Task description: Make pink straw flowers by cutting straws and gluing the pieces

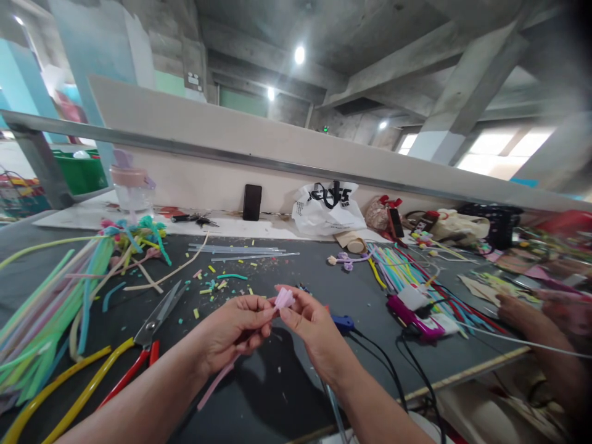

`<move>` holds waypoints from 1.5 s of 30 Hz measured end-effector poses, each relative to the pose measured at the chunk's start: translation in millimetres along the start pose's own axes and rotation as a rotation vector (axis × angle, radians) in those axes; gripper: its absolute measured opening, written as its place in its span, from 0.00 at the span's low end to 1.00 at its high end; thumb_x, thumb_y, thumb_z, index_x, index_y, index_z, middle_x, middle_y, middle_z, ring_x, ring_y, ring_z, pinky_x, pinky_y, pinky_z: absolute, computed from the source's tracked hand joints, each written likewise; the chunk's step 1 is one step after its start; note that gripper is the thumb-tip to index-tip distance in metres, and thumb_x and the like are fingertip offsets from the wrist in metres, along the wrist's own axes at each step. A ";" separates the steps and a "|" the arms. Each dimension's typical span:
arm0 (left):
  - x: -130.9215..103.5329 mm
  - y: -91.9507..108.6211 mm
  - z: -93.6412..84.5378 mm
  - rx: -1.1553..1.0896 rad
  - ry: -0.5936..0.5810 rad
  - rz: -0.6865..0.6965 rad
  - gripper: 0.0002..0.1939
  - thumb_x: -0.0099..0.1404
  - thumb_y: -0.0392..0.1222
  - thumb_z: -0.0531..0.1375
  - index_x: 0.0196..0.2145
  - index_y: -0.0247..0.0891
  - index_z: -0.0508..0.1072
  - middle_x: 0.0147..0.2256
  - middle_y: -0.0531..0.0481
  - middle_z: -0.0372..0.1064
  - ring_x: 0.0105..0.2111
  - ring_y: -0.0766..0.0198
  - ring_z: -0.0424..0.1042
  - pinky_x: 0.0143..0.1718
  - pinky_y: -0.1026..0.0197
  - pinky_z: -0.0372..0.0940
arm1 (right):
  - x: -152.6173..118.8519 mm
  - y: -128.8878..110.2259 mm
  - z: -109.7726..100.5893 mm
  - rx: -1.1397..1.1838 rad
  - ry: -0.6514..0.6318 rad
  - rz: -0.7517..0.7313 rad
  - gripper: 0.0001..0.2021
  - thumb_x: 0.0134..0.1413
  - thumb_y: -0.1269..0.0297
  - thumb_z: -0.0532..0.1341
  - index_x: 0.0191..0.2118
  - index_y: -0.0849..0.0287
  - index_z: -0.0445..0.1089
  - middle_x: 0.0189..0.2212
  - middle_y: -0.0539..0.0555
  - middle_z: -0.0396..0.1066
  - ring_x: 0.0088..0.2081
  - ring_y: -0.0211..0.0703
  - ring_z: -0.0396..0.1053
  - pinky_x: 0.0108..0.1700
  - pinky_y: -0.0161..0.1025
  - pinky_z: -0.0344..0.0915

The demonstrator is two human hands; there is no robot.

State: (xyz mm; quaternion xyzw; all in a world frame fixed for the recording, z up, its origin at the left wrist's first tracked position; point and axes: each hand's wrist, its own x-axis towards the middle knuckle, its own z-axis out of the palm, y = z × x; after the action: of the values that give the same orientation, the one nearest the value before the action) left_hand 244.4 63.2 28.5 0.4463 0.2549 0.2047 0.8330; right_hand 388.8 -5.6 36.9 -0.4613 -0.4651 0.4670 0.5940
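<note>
Both hands meet over the dark table around a pink chenille stem (216, 383). One end is gathered into a small pale pink tuft (283, 299). My left hand (240, 324) is closed, pinching the stem just below the tuft, while its loose tail hangs down toward the table. The fingers of my right hand (308, 320) close on the tuft from the other side. Next to my right wrist lies a blue-handled tool (342, 322) with a black cord, its front part hidden by the hand. Scissors with red handles (155, 320) lie open left of my left forearm.
Bundled coloured stems (50, 314) lie at left, more (393, 265) at right. Small cut scraps (215, 287) and clear sticks (240, 250) lie ahead. A phone (252, 202) and a white bag (326, 209) stand behind. A purple glue gun (416, 320) and another person's hand (520, 314) are at right.
</note>
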 end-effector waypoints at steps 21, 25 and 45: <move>-0.1 -0.1 5.1 0.071 0.089 0.173 0.12 0.53 0.45 0.62 0.27 0.34 0.65 0.20 0.55 0.65 0.14 0.78 0.59 0.12 0.74 0.46 | 2.0 3.2 -2.4 0.091 0.071 0.020 0.20 0.45 0.60 0.65 0.47 0.56 0.66 0.47 0.56 0.68 0.49 0.45 0.64 0.47 0.40 0.60; -1.4 1.9 10.3 0.053 0.152 0.268 0.11 0.52 0.43 0.63 0.27 0.34 0.66 0.22 0.54 0.67 0.18 0.73 0.64 0.19 0.70 0.59 | 3.4 1.9 -2.6 0.067 0.065 0.033 0.15 0.45 0.62 0.65 0.41 0.58 0.70 0.40 0.54 0.72 0.42 0.42 0.67 0.44 0.39 0.61; 0.9 -6.2 19.6 0.339 0.338 0.407 0.07 0.52 0.41 0.60 0.26 0.35 0.68 0.19 0.55 0.67 0.21 0.67 0.68 0.25 0.64 0.65 | -5.6 -8.5 9.2 -0.174 0.059 -0.018 0.11 0.51 0.60 0.59 0.36 0.58 0.76 0.29 0.50 0.73 0.35 0.42 0.66 0.42 0.37 0.59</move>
State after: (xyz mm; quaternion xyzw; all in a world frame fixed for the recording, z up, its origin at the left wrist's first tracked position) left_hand 257.7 48.0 32.2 0.5804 0.3258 0.3930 0.6344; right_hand 380.0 -11.2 45.9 -0.5202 -0.4905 0.4057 0.5693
